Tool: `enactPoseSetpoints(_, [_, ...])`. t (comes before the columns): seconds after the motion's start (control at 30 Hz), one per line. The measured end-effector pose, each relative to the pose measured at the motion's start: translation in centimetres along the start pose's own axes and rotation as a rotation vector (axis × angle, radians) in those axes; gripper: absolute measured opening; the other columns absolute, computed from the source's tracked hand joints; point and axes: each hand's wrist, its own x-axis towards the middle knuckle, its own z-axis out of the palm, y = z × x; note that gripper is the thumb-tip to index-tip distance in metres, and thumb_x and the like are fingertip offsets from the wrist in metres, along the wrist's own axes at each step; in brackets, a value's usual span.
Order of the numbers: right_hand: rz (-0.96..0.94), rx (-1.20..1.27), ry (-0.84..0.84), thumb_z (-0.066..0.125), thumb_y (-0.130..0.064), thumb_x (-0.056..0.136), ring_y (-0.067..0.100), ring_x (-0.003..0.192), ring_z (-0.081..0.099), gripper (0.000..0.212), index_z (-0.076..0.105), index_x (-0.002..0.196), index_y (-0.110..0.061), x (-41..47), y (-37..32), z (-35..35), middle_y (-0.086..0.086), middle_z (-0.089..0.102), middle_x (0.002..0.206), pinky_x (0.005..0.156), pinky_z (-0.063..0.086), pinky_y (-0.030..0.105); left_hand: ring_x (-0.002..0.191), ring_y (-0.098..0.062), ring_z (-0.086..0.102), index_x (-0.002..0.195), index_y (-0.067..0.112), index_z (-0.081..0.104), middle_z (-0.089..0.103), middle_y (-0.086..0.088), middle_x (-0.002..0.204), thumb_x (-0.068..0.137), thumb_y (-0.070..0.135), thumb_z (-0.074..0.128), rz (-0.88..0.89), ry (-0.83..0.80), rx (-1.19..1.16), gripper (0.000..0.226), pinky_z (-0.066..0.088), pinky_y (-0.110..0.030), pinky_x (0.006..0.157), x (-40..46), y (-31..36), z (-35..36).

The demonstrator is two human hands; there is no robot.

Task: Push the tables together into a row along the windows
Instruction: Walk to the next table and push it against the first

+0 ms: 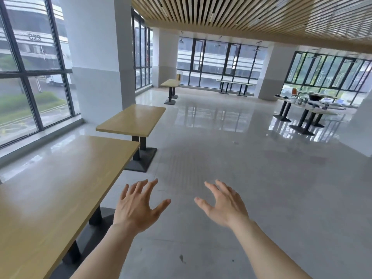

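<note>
A long light-wood table [60,188] with dark legs stands at my left, beside the windows [30,77]. Just beyond it, a shorter wood table [132,119] sits on a black pedestal base, with a narrow gap between the two tops. A third wood table [171,83] stands farther back near a pillar. My left hand [136,206] and my right hand [225,206] hover over the bare floor, fingers spread, touching nothing. The left hand is just right of the long table's edge.
A wide white pillar [96,57] stands between the window bays. At the far right, tables [310,106] carry several small objects. A long narrow counter [234,83] runs along the back windows. The glossy grey floor [241,158] spreads across the middle of the room.
</note>
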Motion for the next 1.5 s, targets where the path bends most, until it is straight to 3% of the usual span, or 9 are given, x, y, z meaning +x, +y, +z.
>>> enactPoseSetpoints(0.6, [-0.037, 0.012, 0.041, 0.025, -0.092, 0.079, 0.023, 0.158, 0.019, 0.098, 0.029, 0.162, -0.040, 53.1, 11.8, -3.3, 0.003, 0.018, 0.174, 0.127, 0.018, 0.044, 0.153, -0.016, 0.027, 0.159, 0.043, 0.024, 0.036, 0.010, 0.163, 0.079, 0.096, 0.013, -0.008, 0.046, 0.043, 0.097, 0.010, -0.044, 0.129, 52.2, 3.5, 14.3])
enactPoseSetpoints(0.9, [-0.076, -0.001, 0.019, 0.035, -0.086, 0.089, 0.024, 0.158, 0.017, 0.086, 0.028, 0.162, -0.041, 78.2, 16.7, -6.5, 0.002, 0.017, 0.174, 0.128, 0.016, 0.045, 0.152, -0.016, 0.029, 0.159, 0.042, 0.024, 0.038, 0.010, 0.162, 0.080, 0.094, 0.013, -0.017, 0.059, 0.060, 0.095, 0.014, -0.045, 0.128, 76.1, 5.0, 19.0])
enactPoseSetpoints(1.17, [-0.100, -0.046, 0.014, 0.039, -0.082, 0.092, 0.023, 0.159, 0.016, 0.084, 0.028, 0.162, -0.038, 103.3, 19.3, -6.7, 0.003, 0.017, 0.174, 0.127, 0.015, 0.043, 0.155, -0.018, 0.024, 0.160, 0.045, 0.019, 0.029, 0.008, 0.168, 0.080, 0.096, 0.016, -0.055, 0.048, 0.015, 0.094, 0.010, -0.046, 0.130, 99.7, 2.4, 27.7])
enactPoseSetpoints(1.5, [-0.081, 0.018, 0.010, 0.042, -0.081, 0.090, 0.020, 0.159, 0.013, 0.085, 0.030, 0.162, -0.038, 132.4, 22.5, -8.7, 0.003, 0.017, 0.174, 0.129, 0.010, 0.044, 0.154, -0.017, 0.026, 0.159, 0.044, 0.022, 0.033, 0.008, 0.166, 0.077, 0.097, 0.012, -0.055, 0.035, -0.014, 0.099, 0.010, -0.045, 0.130, 129.0, 1.4, 34.2])
